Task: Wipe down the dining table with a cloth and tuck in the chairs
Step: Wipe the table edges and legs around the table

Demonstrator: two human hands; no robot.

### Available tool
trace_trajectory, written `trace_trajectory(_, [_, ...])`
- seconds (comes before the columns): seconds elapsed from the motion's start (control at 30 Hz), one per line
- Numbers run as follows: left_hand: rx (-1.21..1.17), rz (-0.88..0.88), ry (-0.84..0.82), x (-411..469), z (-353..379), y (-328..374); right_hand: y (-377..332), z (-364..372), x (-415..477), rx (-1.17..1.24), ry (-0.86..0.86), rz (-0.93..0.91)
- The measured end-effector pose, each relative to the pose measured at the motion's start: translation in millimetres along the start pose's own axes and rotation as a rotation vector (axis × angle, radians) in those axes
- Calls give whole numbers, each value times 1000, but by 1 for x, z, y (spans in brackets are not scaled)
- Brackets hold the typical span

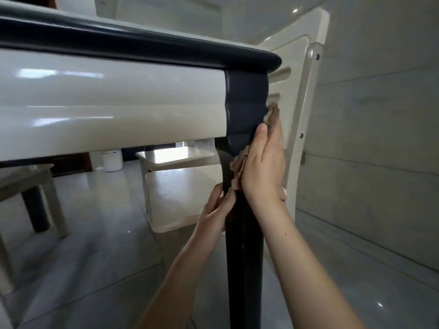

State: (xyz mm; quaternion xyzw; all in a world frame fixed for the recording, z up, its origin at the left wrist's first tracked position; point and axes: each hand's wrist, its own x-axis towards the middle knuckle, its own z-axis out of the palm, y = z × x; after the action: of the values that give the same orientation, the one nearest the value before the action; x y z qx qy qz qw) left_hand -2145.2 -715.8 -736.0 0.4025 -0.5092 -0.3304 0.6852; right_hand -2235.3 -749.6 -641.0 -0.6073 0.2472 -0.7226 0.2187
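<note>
I look from low down at the dining table's corner: a dark rim (142,47), a glossy cream apron (107,110) and a dark leg (244,245). My right hand (263,162) presses a brown cloth (273,112) flat against the right side of the leg's top, fingers straight. My left hand (217,210) grips the leg lower down, fingers curled round its left side, and touches the cloth's lower end. A cream chair (306,98) stands just behind the leg, its seat (180,186) under the table.
Another cream chair or stool (28,186) with a dark leg stands at the left under the table. A white roll (112,160) sits on the floor far back. Glossy grey floor tiles (368,245) spread all around.
</note>
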Motion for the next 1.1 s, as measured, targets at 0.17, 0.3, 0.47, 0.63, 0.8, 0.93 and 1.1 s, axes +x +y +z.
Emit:
trace_trajectory(0.17, [55, 58, -19, -7, 2, 6, 38, -19, -56, 75, -11, 128])
trace_trajectory(0.3, [64, 43, -50, -7, -1, 2, 37, -27, -72, 215, -67, 221])
trace_trajectory(0.47, [47, -34, -40, 9, -11, 1, 10, -13, -34, 69, -21, -46])
trace_trajectory(0.63, [132, -20, -70, -1, -9, 4, 62, -26, -81, 88, -188, -71])
trace_trajectory(0.8, [198, -44, -120, -11, -7, 13, 124, -54, -176, 136, -356, 441])
trace_trajectory(0.93, [214, -40, -94, -13, -4, 16, 99, -63, -185, 170, -334, 461])
trace_trajectory(1.1, [137, -57, -95, -14, -4, 15, 50, -42, -112, 186, -216, 207])
